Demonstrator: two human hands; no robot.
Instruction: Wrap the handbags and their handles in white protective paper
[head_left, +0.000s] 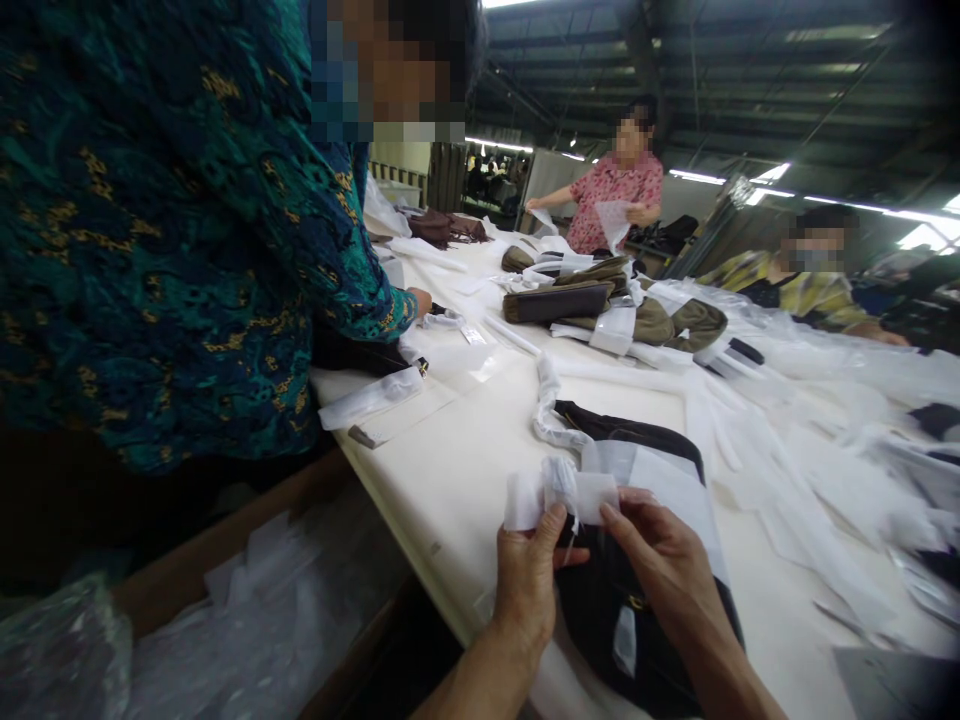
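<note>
My left hand [529, 585] and my right hand [664, 565] are both pinched on a strip of white foam wrap [559, 492], held up over a black bag [600, 600] that lies on the white table [450, 470]. The strip is gathered at its middle around a thin white strand. A white sheet [660, 480] covers the bag's upper part. A twisted white plastic band [547, 405] trails away from the bag toward the table's middle.
A person in a teal patterned top [172, 230] stands close on my left, a hand on the table. Two other people work at the far side. Brown and olive bags [592, 295] and loose plastic wrappers [825, 420] cover the table. A bin of plastic bags [247, 620] sits below left.
</note>
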